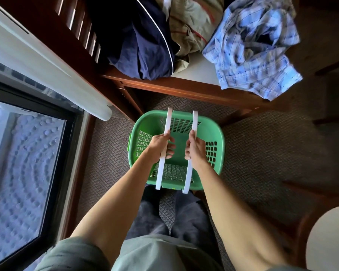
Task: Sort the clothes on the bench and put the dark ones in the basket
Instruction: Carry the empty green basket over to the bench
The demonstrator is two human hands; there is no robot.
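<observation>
While both hands, left [158, 148], right [195, 147], grip white handles [192, 122], green basket [145, 122], no readable writing.

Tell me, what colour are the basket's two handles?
White. The handles stand out against the green basket in the head view.

The basket [145, 122] sits on the carpet [262, 153] just near of the bench [184, 89], with the person's legs [184, 218] nearer still. Three garments lie along the bench seat: the jacket [145, 45] at the left, the trousers [192, 26] in the middle touching it, the checked shirt [256, 45] at the right, overhanging the near edge. A window [18, 163] lies to the left, and a round table [331, 237] at the near right.
</observation>
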